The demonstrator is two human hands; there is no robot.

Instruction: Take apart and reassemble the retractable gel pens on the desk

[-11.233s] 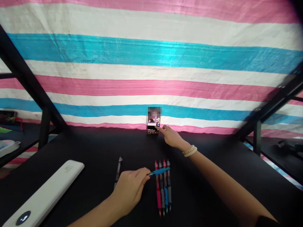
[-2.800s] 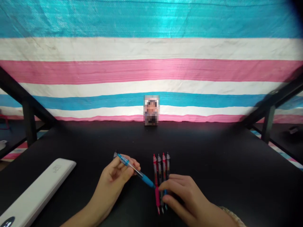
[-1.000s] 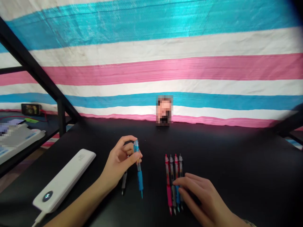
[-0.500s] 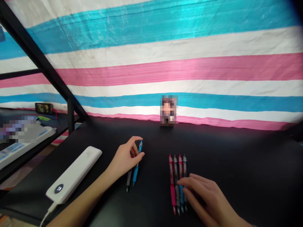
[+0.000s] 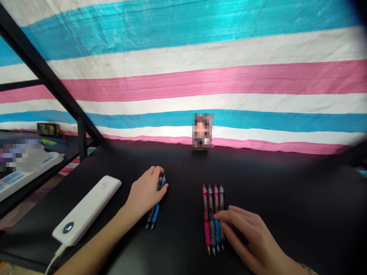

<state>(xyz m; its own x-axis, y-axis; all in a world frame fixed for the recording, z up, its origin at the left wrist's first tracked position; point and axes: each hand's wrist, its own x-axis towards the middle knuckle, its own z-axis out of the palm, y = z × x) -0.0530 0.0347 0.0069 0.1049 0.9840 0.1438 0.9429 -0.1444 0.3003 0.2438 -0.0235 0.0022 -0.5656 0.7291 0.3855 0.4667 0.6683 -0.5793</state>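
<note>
My left hand (image 5: 147, 189) is curled over two retractable pens lying side by side on the black table, with the thumb against the right one. One is a blue pen (image 5: 155, 214), the other a dark grey pen (image 5: 150, 218); their middles are partly under my fingers. To the right, several pens lie in a close row: a pink pen (image 5: 207, 229), a grey pen (image 5: 212, 231), a pen with a red top and blue grip (image 5: 217, 231), and a clear-and-grey pen (image 5: 221, 196). My right hand (image 5: 248, 231) rests at this row's right side, index fingertip over the pens, thumb apart below it.
A white power bank (image 5: 86, 212) with a cable lies on the left of the black table (image 5: 177, 248). A small pixelated upright object (image 5: 202, 131) stands at the back by the striped sheet. Left, beyond a black metal frame (image 5: 82, 141), are a power strip (image 5: 28, 173) and phone (image 5: 47, 129).
My left hand has moved slightly left and down, bringing the blue pen alongside the grey one. The right hand stays at the row of pens. The view has shifted slightly.
</note>
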